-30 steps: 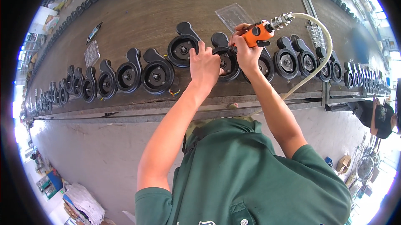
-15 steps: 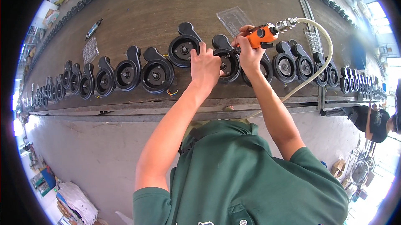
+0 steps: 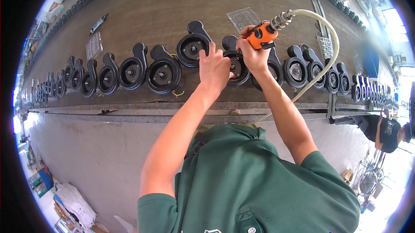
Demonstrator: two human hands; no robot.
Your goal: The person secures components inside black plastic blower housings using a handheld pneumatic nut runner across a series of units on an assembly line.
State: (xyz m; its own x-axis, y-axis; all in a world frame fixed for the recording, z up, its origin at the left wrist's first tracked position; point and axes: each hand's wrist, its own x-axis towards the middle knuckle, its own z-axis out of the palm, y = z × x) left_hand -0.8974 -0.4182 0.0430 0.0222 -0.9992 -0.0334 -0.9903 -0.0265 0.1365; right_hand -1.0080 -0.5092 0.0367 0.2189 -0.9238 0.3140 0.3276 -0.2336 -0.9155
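My right hand (image 3: 253,55) is closed around an orange air screwdriver (image 3: 262,36), tilted with its hose end up and to the right. Its tip, mostly hidden by my fingers, points down at a black round housing (image 3: 239,76) with a metal shaft at its centre. Against the left side of that housing, my left hand (image 3: 212,67) grips the rim with bent fingers and thumb. One of its fingers stretches up beside a second black housing (image 3: 190,50), which sits a little farther back. Whether a screw sits under the tip is hidden.
More black housings (image 3: 163,75) stand in a row along the near table edge to both sides. Clear plastic trays (image 3: 243,18) and a tube-shaped item (image 3: 99,23) lie farther back. A pale hose (image 3: 336,38) loops right. Another person (image 3: 384,133) is at the far right.
The screwdriver's hose end has swung left and up, so the tool leans less to the right. My left hand stays at the same housing. The whole view has shifted slightly.
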